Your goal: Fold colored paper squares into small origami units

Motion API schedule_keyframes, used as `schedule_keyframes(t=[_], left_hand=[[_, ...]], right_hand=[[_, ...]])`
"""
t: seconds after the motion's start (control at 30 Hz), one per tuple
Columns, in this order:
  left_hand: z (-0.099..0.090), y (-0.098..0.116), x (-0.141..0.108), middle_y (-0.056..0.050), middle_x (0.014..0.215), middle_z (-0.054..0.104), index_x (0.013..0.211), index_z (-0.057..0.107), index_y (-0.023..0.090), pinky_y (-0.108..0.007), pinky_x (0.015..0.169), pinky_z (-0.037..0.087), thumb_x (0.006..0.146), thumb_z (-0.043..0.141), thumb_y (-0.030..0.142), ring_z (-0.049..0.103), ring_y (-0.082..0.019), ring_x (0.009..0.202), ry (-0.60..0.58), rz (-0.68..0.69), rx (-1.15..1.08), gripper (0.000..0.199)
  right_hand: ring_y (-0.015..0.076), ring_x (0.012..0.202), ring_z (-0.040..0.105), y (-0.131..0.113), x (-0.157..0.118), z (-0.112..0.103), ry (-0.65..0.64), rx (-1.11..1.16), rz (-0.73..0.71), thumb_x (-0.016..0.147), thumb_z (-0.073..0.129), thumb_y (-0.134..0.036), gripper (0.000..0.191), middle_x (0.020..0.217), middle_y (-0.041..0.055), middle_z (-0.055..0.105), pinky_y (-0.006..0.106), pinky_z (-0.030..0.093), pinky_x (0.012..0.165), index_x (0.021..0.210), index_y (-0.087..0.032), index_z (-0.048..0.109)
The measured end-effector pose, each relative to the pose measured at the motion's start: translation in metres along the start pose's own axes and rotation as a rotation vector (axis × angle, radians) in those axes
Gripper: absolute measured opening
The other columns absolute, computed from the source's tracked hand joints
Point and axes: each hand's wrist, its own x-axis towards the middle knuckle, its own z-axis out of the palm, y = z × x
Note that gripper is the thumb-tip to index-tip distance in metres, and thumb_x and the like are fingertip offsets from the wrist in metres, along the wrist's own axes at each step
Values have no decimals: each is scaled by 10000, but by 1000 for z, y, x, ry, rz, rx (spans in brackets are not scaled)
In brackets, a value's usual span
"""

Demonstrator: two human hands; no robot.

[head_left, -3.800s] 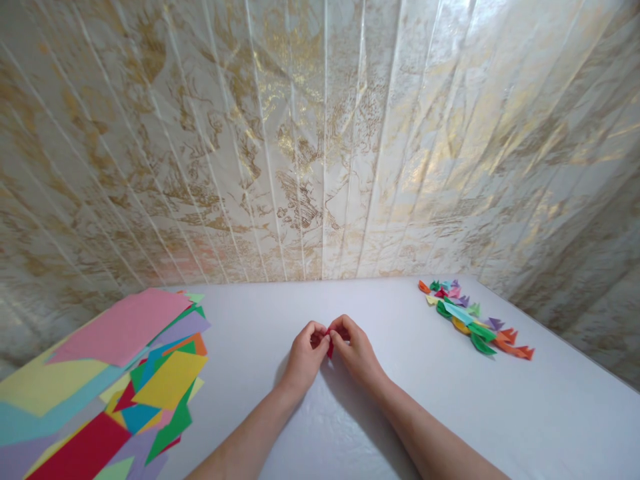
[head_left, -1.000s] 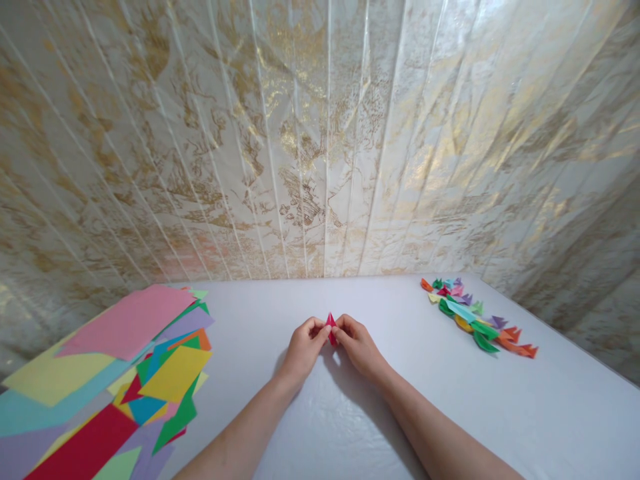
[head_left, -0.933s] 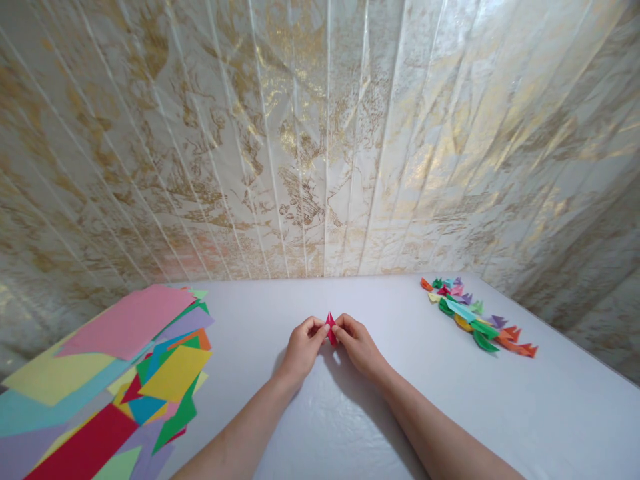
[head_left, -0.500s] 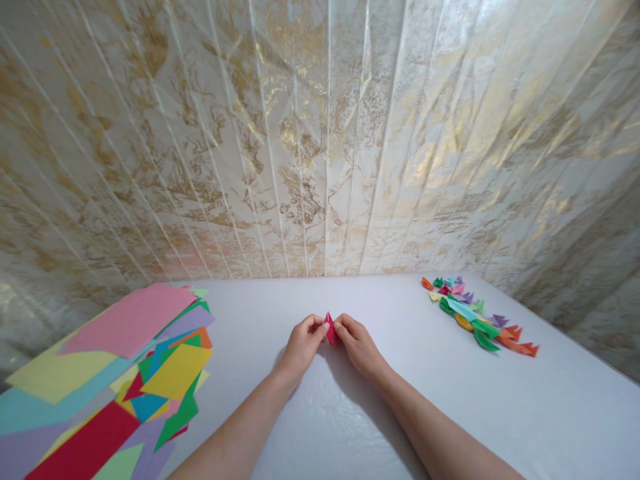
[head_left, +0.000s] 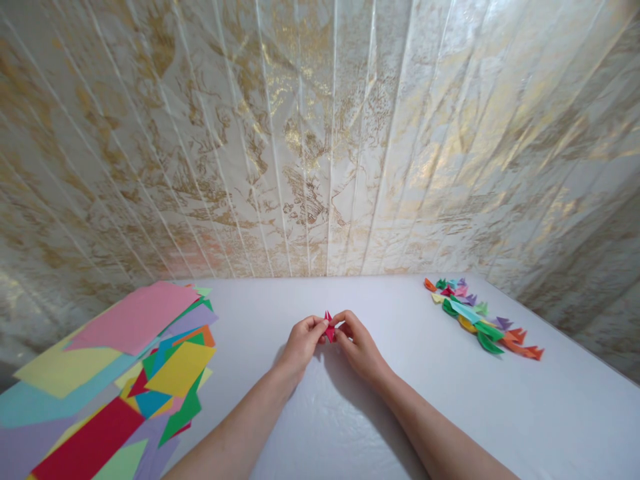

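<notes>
A creased red origami piece [head_left: 329, 333] with sharp tips is over the middle of the worktop [head_left: 260, 320]; flat coloured paper sheets [head_left: 181, 370] overlap at the worktop's left, pointed folded-paper figures [head_left: 465, 313] at its right. The left hand [head_left: 303, 339] pinches the piece; the right hand [head_left: 359, 343], loosely curled, touches it, grip unclear. Behind the smooth white worktop hangs a shiny gold-patterned drape [head_left: 310, 133].

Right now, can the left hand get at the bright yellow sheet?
Probably yes: the bright yellow sheet lies uncovered on that side, though the left hand holds the red folded paper.
</notes>
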Motion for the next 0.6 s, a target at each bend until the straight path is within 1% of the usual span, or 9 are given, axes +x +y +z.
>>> schedule_keyframes(t=[0.2, 0.4, 0.6], left_hand=[[-2, -1, 1, -3, 632, 626, 706, 662, 151, -246, 659, 411, 682, 707, 442, 528, -118, 609, -7, 1, -7, 295], [-1, 0, 0, -11, 640, 625, 698, 658, 147, -248, 657, 410, 682, 702, 435, 523, -124, 613, -10, 10, -15, 292], [1, 3, -2, -4, 627, 622, 700, 664, 144, -237, 644, 401, 673, 706, 415, 518, -117, 606, 0, 7, -22, 275]], right_hand=[[148, 637, 518, -8, 0, -2, -25, 47, 61, 819, 518, -237, 94, 678, -21, 585, 269, 379, 620, 892, -214, 572], [146, 640, 518, -5, 1, -3, -34, 81, 71, 819, 525, -252, 89, 702, -10, 597, 272, 379, 621, 886, -205, 560], [148, 669, 538, -1, 1, -3, -27, 104, 72, 794, 531, -220, 91, 742, -8, 610, 271, 399, 637, 875, -211, 570]])
